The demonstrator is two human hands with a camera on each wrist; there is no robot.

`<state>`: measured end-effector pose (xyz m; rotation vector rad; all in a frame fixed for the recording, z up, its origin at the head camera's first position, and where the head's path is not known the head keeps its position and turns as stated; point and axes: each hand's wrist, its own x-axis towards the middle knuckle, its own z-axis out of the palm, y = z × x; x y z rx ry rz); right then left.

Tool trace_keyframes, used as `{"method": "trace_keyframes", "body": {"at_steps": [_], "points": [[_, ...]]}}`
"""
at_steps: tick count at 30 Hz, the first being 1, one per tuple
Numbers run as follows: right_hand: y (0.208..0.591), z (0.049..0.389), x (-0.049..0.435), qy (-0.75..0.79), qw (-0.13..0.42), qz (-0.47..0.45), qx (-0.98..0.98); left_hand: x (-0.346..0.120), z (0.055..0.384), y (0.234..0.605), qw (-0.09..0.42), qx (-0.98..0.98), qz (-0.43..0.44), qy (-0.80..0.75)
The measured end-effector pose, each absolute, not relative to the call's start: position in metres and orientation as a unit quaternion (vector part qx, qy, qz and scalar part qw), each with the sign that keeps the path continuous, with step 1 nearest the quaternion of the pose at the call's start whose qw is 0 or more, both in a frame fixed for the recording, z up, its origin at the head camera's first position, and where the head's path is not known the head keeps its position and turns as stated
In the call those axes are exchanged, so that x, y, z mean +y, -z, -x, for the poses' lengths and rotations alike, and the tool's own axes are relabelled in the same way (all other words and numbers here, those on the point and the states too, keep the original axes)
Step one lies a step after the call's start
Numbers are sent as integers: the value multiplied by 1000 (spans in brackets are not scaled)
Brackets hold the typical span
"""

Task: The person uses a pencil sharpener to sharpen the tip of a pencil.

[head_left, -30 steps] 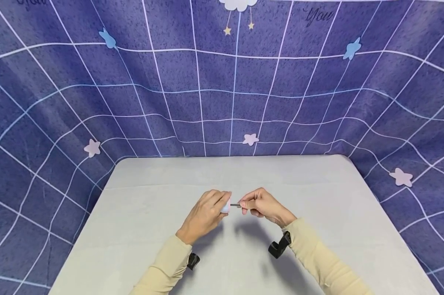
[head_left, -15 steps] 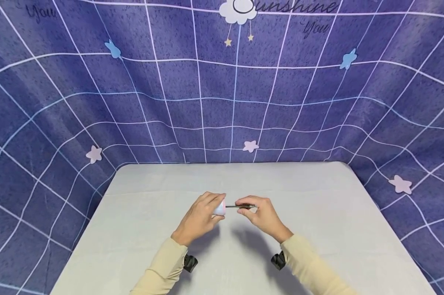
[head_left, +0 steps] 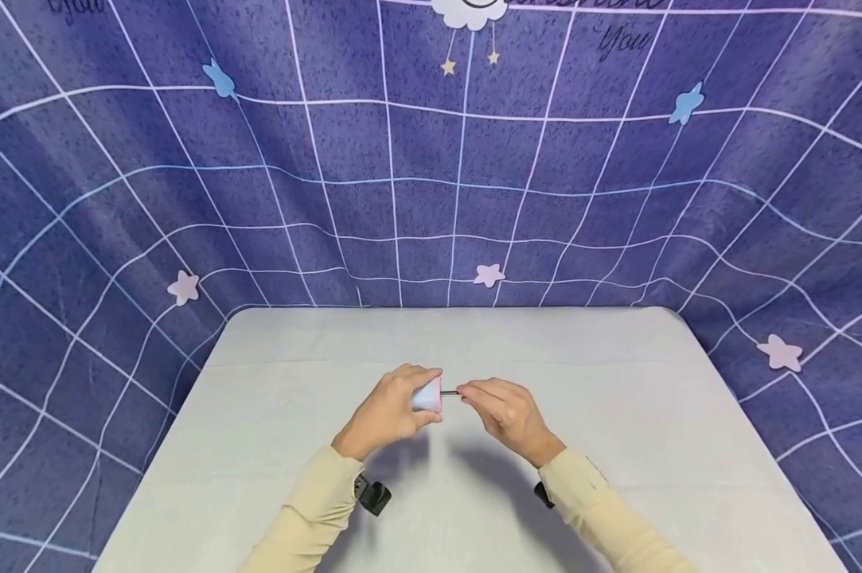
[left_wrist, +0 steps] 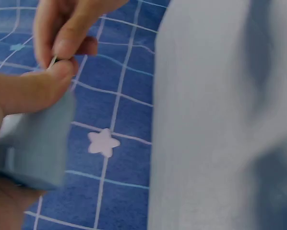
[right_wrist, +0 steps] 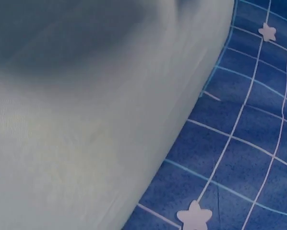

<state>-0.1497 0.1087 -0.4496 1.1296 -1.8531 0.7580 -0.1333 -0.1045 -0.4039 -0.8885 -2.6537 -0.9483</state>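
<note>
My left hand (head_left: pixel 384 407) grips a light-blue, tapered block with a pink rim (head_left: pixel 427 395), thumb and fingers around its sides, above the white table. In the left wrist view the blue block (left_wrist: pixel 40 148) shows below the left thumb. From the block's pink end a thin metallic rod (head_left: pixel 450 393) sticks out to the right. My right hand (head_left: pixel 509 414) pinches the rod between thumb and fingertips, covering its outer end. The left wrist view shows the right hand's fingertips (left_wrist: pixel 64 45) right at the left thumb. Neither hand appears in the right wrist view.
A white cloth-covered table (head_left: pixel 316 342) lies beneath both hands. Behind and beside it hangs a blue-purple curtain (head_left: pixel 431 207) with grid lines and stars. Black camera mounts (head_left: pixel 375 498) sit at both wrists, and the hands' shadows fall on the cloth.
My right hand has shifted its hold: half a second ago the rod's thicker dark end showed between its fingers, now the fingers hide it. The left hand's fingers uncover more of the block.
</note>
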Motion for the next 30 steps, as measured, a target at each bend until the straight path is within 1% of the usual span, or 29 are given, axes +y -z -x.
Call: {"method": "trace_keyframes", "body": {"at_steps": [1, 2, 3, 4, 6, 8, 9, 10, 11, 13, 15, 17, 18, 21, 27, 30], "points": [[449, 148, 108, -317, 381, -440, -749, -104, 133, 406, 110, -891, 308, 314], [447, 146, 108, -346, 332, -424, -768, -104, 133, 409, 132, -888, 318, 304], [443, 144, 107, -390, 260, -402, -786, -103, 133, 412, 158, -886, 329, 287], [439, 143, 107, -443, 170, -370, -799, -103, 132, 416, 184, -882, 340, 268], [429, 143, 108, -548, -20, -267, -792, -102, 131, 424, 233, -872, 363, 231], [420, 146, 110, -610, -167, -154, -759, -101, 130, 432, 269, -863, 379, 197], [416, 148, 111, -626, -222, -112, -739, -100, 129, 436, 281, -860, 386, 182], [414, 150, 113, -633, -261, -85, -724, -100, 128, 438, 289, -856, 392, 172], [413, 152, 114, -634, -289, -73, -714, -100, 127, 440, 296, -854, 397, 163], [413, 153, 117, -634, -318, -69, -702, -99, 127, 441, 300, -854, 400, 145], [416, 153, 118, -635, -317, -72, -700, -98, 127, 439, 289, -859, 401, 133], [421, 153, 116, -631, -290, -87, -714, -100, 128, 434, 268, -867, 400, 123], [424, 152, 115, -626, -266, -102, -726, -100, 128, 431, 254, -873, 398, 121], [432, 149, 111, -599, -159, -158, -768, -103, 129, 425, 215, -888, 385, 133], [441, 140, 111, -477, 108, -300, -819, -104, 134, 417, 157, -899, 355, 202], [446, 140, 112, -424, 210, -360, -804, -104, 135, 411, 108, -904, 335, 242]]}}
